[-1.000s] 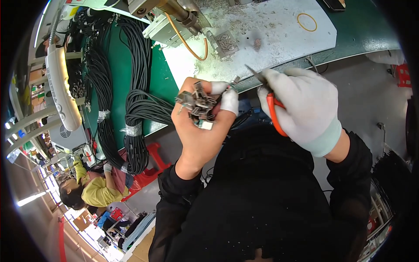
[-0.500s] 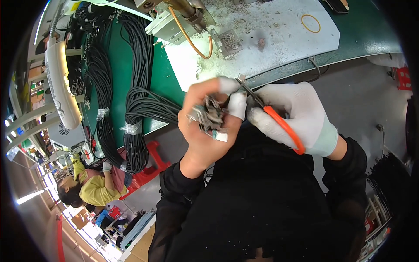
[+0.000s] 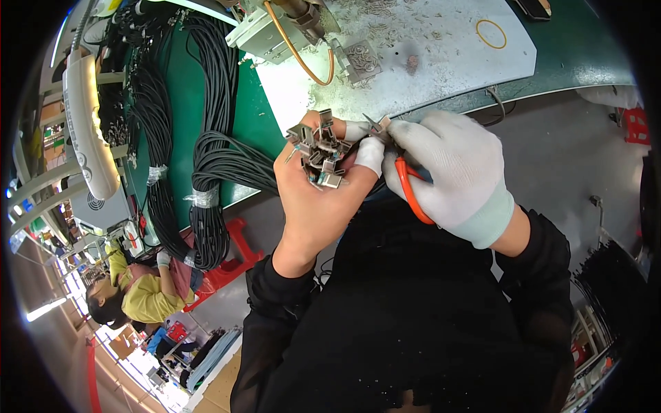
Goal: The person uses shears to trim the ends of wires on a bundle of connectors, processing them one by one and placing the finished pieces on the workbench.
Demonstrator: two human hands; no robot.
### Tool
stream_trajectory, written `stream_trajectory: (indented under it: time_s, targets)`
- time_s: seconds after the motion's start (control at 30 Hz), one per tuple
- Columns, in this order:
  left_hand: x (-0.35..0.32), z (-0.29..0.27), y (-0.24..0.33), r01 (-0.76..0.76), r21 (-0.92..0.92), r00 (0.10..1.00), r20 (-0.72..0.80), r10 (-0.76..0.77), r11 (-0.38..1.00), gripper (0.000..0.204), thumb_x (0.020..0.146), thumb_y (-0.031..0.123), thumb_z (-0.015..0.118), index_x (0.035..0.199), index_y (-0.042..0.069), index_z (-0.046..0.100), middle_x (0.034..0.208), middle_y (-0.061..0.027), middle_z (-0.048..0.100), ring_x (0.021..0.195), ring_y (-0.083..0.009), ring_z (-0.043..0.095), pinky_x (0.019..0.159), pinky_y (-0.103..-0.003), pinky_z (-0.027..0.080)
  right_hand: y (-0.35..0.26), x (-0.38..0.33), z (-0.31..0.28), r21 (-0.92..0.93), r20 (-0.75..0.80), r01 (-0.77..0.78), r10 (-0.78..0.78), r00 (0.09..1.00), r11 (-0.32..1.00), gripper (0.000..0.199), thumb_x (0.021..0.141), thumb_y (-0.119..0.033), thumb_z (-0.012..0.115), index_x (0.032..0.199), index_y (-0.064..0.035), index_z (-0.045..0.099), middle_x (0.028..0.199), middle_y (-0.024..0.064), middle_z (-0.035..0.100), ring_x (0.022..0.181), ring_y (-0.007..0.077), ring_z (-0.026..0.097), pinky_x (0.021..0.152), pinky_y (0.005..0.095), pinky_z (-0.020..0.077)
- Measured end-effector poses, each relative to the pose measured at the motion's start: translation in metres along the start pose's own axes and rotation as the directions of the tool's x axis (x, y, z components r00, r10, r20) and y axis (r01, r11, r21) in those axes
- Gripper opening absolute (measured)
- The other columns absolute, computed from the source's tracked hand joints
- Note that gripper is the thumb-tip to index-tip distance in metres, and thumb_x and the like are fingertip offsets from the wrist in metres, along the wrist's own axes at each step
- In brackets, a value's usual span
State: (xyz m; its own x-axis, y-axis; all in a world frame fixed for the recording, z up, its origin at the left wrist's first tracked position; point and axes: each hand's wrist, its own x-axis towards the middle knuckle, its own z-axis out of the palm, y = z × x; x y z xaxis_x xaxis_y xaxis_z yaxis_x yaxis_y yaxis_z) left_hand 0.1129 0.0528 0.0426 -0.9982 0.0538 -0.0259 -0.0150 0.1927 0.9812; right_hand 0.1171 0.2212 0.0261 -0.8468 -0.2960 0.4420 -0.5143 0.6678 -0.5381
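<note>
My left hand (image 3: 320, 213), bare apart from white coverings on the thumb and a finger, is closed around a bunch of cable ends with metal connectors (image 3: 323, 155). Their silvery shells stick up in several directions above the palm. Opposite it, my right hand (image 3: 454, 172), in a white glove, grips orange-handled pliers (image 3: 411, 193). The pliers' pointed metal jaws reach to the left hand's thumb and finger tips. A small metal piece shows at the jaws, but its exact hold is hidden by the fingers.
Bundles of black cable (image 3: 213, 89) lie on the green table (image 3: 251, 103) at left. A bench press (image 3: 275, 34) stands over a white board (image 3: 441, 41) strewn with small metal bits. A lamp (image 3: 89, 124) is at far left; a seated person in yellow (image 3: 148, 296) works beyond.
My left hand has turned and risen slightly, bringing the connectors into clear view. My right hand has moved left and rolled over, with the pliers' handle now mostly under the palm.
</note>
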Motion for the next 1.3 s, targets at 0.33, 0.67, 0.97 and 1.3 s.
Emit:
stream_trajectory:
  time_s: [0.33, 0.67, 0.97, 1.3]
  targets:
    - [0.018, -0.023, -0.035, 0.447, -0.206, 0.892, 0.178, -0.416, 0.871, 0.012, 0.082, 0.002, 0.067, 0.088, 0.001, 0.056, 0.071, -0.0001, 0.055, 0.055, -0.0049, 0.045, 0.048, -0.020, 0.033, 0.015, -0.005, 0.018, 0.581, 0.581, -0.637, 0.289, 0.761, 0.507, 0.019, 0.089, -0.018, 0.055, 0.085, -0.0001, 0.061, 0.059, 0.0014, 0.054, 0.050, 0.0056, 0.051, 0.048, 0.0227, 0.0401]
    - [0.094, -0.035, -0.057, 0.435, -0.556, 0.900, 0.265, -0.346, 0.708, 0.011, 0.084, 0.000, 0.061, 0.092, 0.002, 0.053, 0.068, -0.0012, 0.050, 0.052, -0.0084, 0.038, 0.048, -0.023, 0.033, 0.076, 0.071, 0.042, 0.599, 0.456, -0.534, 0.295, 0.840, 0.596, 0.028, 0.089, -0.023, 0.056, 0.074, -0.0003, 0.055, 0.054, 0.0052, 0.054, 0.040, 0.0115, 0.052, 0.039, 0.0238, 0.0403]
    - [0.112, -0.035, -0.053, 0.371, -0.213, 0.918, 0.233, -0.321, 0.904, 0.008, 0.080, -0.003, 0.061, 0.086, -0.001, 0.056, 0.070, -0.0048, 0.056, 0.052, -0.0121, 0.050, 0.048, -0.025, 0.041, 0.090, 0.088, 0.048, 0.647, 0.525, -0.516, 0.163, 0.835, 0.561, 0.030, 0.087, -0.025, 0.059, 0.075, 0.0013, 0.056, 0.054, 0.0070, 0.056, 0.041, 0.0137, 0.056, 0.039, 0.0244, 0.0439]
    - [0.112, -0.041, -0.057, 0.406, -0.098, 0.908, 0.156, -0.389, 0.909, 0.011, 0.077, -0.002, 0.064, 0.088, -0.001, 0.061, 0.071, -0.0053, 0.060, 0.056, -0.0117, 0.055, 0.052, -0.025, 0.046, 0.090, 0.089, 0.050, 0.675, 0.466, -0.417, 0.087, 0.881, 0.608, 0.026, 0.086, -0.023, 0.063, 0.077, 0.0008, 0.059, 0.054, 0.0065, 0.056, 0.041, 0.0134, 0.057, 0.037, 0.0238, 0.0438]
